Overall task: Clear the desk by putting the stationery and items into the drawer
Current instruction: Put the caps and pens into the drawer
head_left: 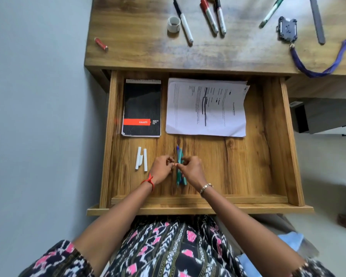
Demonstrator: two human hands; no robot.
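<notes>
Where the open drawer (198, 209) juts toward the person's patterned lap, both forearms reach over its front rim. There is a red thread (149, 181) on the left wrist and a metal bracelet (206, 187) on the right. Left grip (161, 169) and right grip (191, 169) have curled fingers, the tips meeting at mid-length of a bundle of pens (179, 155), green and blue. The bundle lies lengthwise on the drawer floor near the front, and both grips pinch it, one from each side. Just left of the left grip, two white sticks (141, 159) lie side by side, apart from the pens; kind unclear. Farther in, a black spiral pad (142, 104) with an orange band sits at back left, with a stack of printed sheets (206, 108) beside it to the right, not touching. Beyond the drawer, on the wooden surface (140, 52): a red stub (101, 44) alone near the left edge; a white tape roll (173, 24) against a black-capped marker (183, 21); a red-capped marker (209, 16) and a second black-capped marker (220, 17) close together; a green pen (272, 12); a dark badge holder (287, 29) with a purple lanyard (326, 66); a grey flat strip (317, 19) at far right.
</notes>
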